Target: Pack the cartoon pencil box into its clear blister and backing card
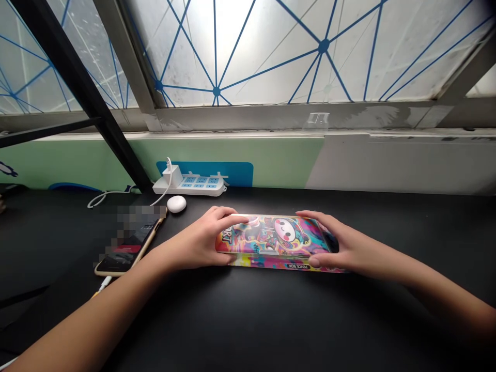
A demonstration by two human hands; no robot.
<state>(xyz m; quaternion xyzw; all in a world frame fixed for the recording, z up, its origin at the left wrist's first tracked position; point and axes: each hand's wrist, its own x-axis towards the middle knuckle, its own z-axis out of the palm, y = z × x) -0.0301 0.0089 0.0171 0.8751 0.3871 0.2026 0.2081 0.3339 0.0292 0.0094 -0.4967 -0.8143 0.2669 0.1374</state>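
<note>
A colourful pencil box (271, 237) with a cartoon figure on its lid lies lengthwise across the black table. "PENCE BOX" lettering on its near side reads upside down from here. My left hand (217, 232) grips the left end, with fingers over the top and far edge and the thumb low on the near side. At the right end, my right hand (337, 243) is wrapped round the box, thumb at the near edge and fingers along the far edge. A dark part shows at that end beside my right palm.
Left of the box lies a phone (132, 248) with a cable, partly blurred. A white earbud case (176, 204) sits behind it. Against the wall stands a white power strip (189, 185) with a plugged-in charger. A black slanted post (89, 93) rises at the left.
</note>
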